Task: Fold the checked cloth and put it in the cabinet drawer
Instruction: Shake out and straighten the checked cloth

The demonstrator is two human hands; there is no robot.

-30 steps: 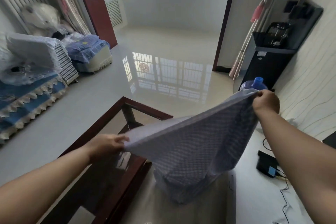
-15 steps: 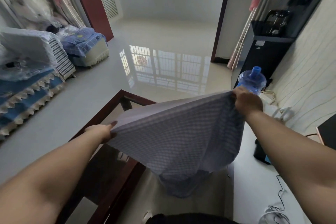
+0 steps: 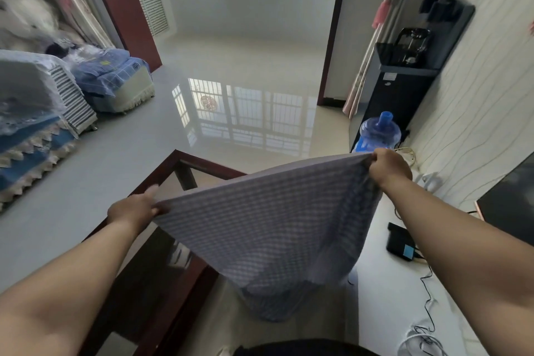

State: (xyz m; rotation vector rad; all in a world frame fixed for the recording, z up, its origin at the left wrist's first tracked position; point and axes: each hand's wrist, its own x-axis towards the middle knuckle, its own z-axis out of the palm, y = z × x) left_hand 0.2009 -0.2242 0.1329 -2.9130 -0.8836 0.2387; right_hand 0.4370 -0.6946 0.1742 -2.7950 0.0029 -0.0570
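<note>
glossy tiled floor [image 3: 237,72] fills room. below my view, dark wooden table with glass top [image 3: 161,266] at lower left. above it, checked cloth [image 3: 268,228] held in air, stretched between both hands, lower part sagging. blue water jug [image 3: 378,133] on floor beyond. my left hand [image 3: 135,208] pinches cloth's left corner; my right hand [image 3: 388,165], raised higher, fingers closed on right corner.
</note>
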